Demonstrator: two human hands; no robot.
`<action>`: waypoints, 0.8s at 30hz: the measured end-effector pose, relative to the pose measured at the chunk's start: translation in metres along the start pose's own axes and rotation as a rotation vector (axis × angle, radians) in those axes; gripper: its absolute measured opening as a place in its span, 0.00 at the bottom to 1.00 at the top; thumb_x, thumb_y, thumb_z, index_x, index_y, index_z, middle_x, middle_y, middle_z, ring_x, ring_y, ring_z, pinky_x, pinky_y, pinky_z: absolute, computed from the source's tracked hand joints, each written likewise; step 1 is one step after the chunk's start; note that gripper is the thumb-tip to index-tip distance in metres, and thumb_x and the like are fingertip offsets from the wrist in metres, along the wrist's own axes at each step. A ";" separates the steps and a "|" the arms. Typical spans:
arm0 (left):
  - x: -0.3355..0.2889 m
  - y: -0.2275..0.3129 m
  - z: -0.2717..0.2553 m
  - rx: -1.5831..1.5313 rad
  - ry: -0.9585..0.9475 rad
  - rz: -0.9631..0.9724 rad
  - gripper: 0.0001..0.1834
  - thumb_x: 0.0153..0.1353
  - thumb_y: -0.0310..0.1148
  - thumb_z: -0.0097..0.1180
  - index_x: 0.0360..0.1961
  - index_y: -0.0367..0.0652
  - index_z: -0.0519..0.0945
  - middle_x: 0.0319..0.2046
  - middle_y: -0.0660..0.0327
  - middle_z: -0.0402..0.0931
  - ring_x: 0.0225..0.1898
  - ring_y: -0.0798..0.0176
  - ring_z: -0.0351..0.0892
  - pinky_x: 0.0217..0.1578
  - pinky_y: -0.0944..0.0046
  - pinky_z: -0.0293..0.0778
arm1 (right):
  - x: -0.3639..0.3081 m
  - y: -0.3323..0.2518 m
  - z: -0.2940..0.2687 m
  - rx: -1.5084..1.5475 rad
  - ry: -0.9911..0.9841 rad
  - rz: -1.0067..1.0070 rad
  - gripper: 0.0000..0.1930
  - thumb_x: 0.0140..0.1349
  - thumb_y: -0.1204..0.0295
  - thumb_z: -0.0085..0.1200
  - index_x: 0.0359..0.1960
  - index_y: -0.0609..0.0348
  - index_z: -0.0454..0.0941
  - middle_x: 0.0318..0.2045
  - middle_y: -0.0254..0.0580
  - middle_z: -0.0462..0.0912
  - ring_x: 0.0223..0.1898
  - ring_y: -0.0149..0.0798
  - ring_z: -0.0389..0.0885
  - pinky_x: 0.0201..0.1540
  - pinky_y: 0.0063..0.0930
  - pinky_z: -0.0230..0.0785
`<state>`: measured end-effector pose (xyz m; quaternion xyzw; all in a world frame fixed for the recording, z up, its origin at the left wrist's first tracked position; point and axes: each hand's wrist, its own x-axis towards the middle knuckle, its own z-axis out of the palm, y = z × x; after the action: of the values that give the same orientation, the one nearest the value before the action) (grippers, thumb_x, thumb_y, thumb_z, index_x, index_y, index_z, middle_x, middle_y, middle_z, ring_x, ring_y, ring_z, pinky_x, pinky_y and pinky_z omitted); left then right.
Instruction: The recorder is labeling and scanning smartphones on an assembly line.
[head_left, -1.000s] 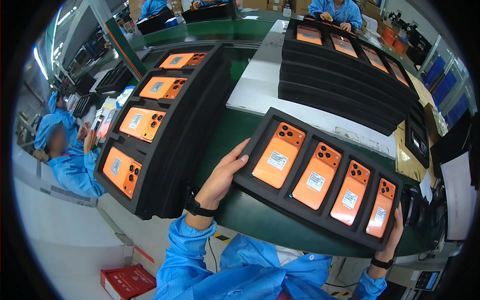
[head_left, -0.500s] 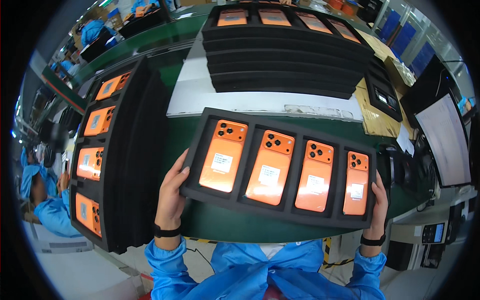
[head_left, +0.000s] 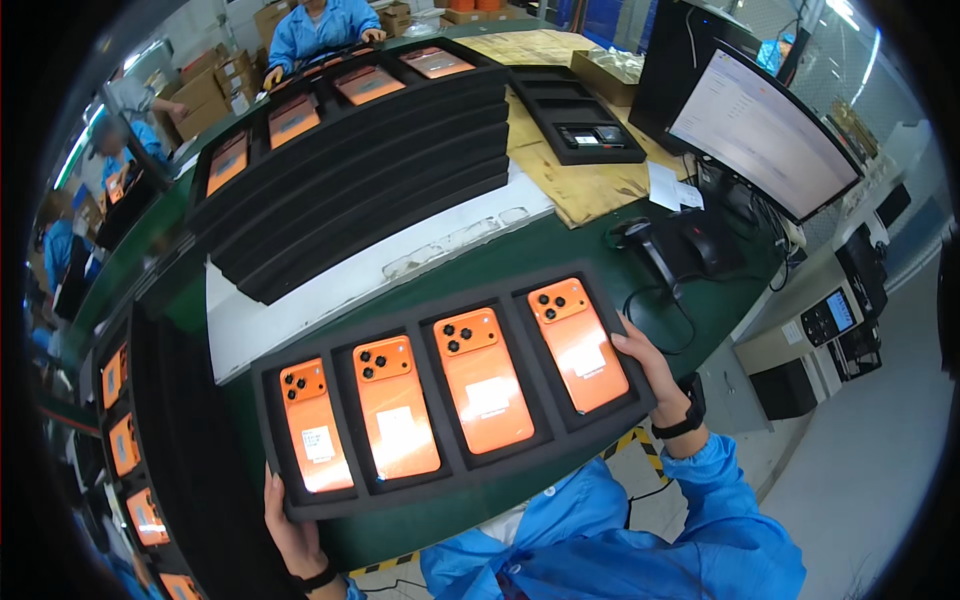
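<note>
A black foam tray (head_left: 440,410) is held level-ish between my two hands over the green table, its right end higher in the picture than its left. My left hand (head_left: 290,525) grips the left end, fingers along the side. The opposite end is in my right hand (head_left: 650,370), with the thumb on the rim. Orange smartphones lie back up in separate slots, among them the leftmost phone (head_left: 316,425) and the rightmost phone (head_left: 578,345). Each shows a camera block at its upper end and a white label.
Beyond stands a tall stack of black trays (head_left: 370,175) on a white board (head_left: 300,330). More phone trays (head_left: 180,430) are stacked at left. At right are a barcode scanner (head_left: 650,255), a monitor (head_left: 765,130) and a label printer (head_left: 800,330). A co-worker (head_left: 318,35) stands at the far side.
The view has turned right, so the stacks shift left and the monitor comes further in. The tray's tilt in the picture has reversed, its right end now higher. Both hands keep their grip.
</note>
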<state>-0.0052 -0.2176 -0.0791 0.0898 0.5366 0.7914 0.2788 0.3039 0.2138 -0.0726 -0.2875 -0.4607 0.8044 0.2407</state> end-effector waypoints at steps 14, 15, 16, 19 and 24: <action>-0.038 -0.012 0.033 -0.068 0.151 0.039 0.28 0.80 0.37 0.48 0.75 0.35 0.69 0.66 0.53 0.79 0.67 0.57 0.80 0.69 0.56 0.73 | 0.039 -0.010 -0.022 0.034 -0.059 0.053 0.36 0.73 0.70 0.57 0.81 0.66 0.62 0.72 0.48 0.78 0.69 0.40 0.80 0.71 0.31 0.71; -0.037 -0.013 0.043 -0.075 0.108 0.028 0.29 0.80 0.36 0.49 0.77 0.34 0.67 0.67 0.53 0.78 0.68 0.58 0.79 0.70 0.56 0.72 | 0.037 -0.019 -0.026 0.035 -0.039 0.046 0.35 0.73 0.70 0.56 0.80 0.66 0.63 0.71 0.49 0.78 0.68 0.40 0.80 0.71 0.32 0.72; -0.036 -0.017 0.049 -0.067 0.137 0.005 0.31 0.80 0.36 0.49 0.78 0.33 0.66 0.69 0.53 0.77 0.69 0.58 0.78 0.71 0.56 0.71 | 0.036 -0.025 -0.031 0.044 -0.065 0.030 0.35 0.73 0.71 0.55 0.80 0.67 0.63 0.71 0.49 0.79 0.68 0.41 0.81 0.71 0.33 0.73; -0.030 -0.026 0.068 -0.042 0.151 -0.044 0.34 0.80 0.35 0.49 0.82 0.33 0.61 0.74 0.52 0.72 0.72 0.58 0.74 0.73 0.57 0.67 | 0.032 -0.036 -0.050 0.029 -0.061 -0.009 0.34 0.73 0.70 0.52 0.80 0.68 0.63 0.71 0.53 0.78 0.68 0.44 0.82 0.72 0.35 0.74; -0.034 -0.026 0.056 0.006 0.187 -0.017 0.30 0.81 0.36 0.49 0.78 0.33 0.67 0.69 0.53 0.77 0.69 0.59 0.78 0.71 0.56 0.71 | 0.044 -0.034 -0.042 0.035 -0.175 0.014 0.36 0.73 0.69 0.52 0.80 0.68 0.62 0.71 0.53 0.78 0.69 0.46 0.80 0.73 0.37 0.72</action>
<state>0.0566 -0.1840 -0.0741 0.0118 0.5632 0.7924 0.2340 0.3047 0.2835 -0.0701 -0.2148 -0.4637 0.8362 0.1990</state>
